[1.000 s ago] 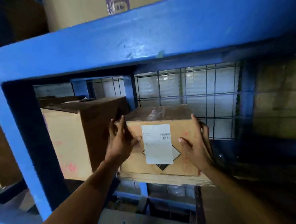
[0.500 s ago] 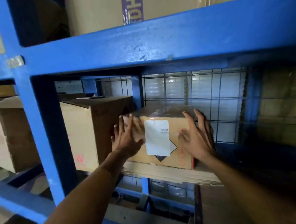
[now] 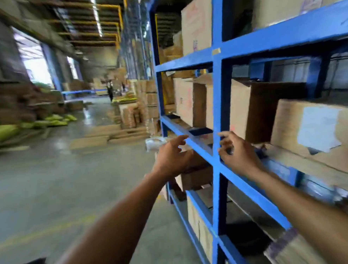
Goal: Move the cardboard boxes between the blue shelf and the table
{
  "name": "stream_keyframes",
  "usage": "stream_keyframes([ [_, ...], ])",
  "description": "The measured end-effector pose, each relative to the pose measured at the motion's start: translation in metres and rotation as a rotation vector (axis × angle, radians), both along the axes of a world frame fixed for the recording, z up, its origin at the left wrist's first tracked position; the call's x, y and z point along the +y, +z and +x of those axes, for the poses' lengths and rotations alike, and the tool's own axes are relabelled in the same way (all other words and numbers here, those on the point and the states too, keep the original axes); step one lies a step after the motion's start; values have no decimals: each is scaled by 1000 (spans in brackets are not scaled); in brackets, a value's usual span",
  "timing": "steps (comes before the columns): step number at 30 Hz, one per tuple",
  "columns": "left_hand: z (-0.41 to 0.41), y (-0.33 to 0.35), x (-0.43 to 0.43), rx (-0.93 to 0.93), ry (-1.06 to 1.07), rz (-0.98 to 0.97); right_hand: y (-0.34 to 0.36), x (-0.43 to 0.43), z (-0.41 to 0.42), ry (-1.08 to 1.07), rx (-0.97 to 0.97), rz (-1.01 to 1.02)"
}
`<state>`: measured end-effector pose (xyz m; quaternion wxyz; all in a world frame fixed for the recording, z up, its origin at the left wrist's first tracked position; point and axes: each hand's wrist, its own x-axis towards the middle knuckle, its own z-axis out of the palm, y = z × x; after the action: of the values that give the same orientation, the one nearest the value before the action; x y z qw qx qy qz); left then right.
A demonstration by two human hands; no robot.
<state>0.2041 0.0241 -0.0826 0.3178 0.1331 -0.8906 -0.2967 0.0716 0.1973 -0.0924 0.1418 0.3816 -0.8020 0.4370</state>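
Note:
A small cardboard box (image 3: 302, 129) with a white label sits on the middle level of the blue shelf (image 3: 220, 101), at the right. A taller brown box (image 3: 238, 108) stands to its left. My left hand (image 3: 172, 158) hovers in front of the shelf's beam with fingers spread, holding nothing. My right hand (image 3: 236, 154) is near the blue upright, fingers loosely curled, also empty and apart from the labelled box. The view is blurred by motion.
More cardboard boxes (image 3: 195, 23) fill the upper and lower shelf levels. A concrete warehouse aisle (image 3: 60, 178) stretches to the left, with flat cardboard sheets (image 3: 108, 135), stacked boxes (image 3: 139, 105) and green sacks (image 3: 53, 120). A person (image 3: 110, 90) stands far down the aisle.
Both hands have let go of the labelled box and pulled back out of the shelf. My view has swung left toward the aisle.

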Motion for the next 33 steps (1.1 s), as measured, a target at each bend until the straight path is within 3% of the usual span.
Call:
stream_keyframes([
  [8,332,-24,-122,-28,698,123,-14,-229,255,701,-101,130],
  [17,682,-62,-120,-54,1574,157,-54,-368,579,1333,-29,288],
  [20,747,-73,-112,-23,1836,177,-67,-392,646,1453,-17,354],
  [24,801,-92,-118,88,2001,333,-80,-434,702,1530,-38,386],
  [33,832,-124,-174,574,1981,555,-110,-532,780,1571,62,370],
])
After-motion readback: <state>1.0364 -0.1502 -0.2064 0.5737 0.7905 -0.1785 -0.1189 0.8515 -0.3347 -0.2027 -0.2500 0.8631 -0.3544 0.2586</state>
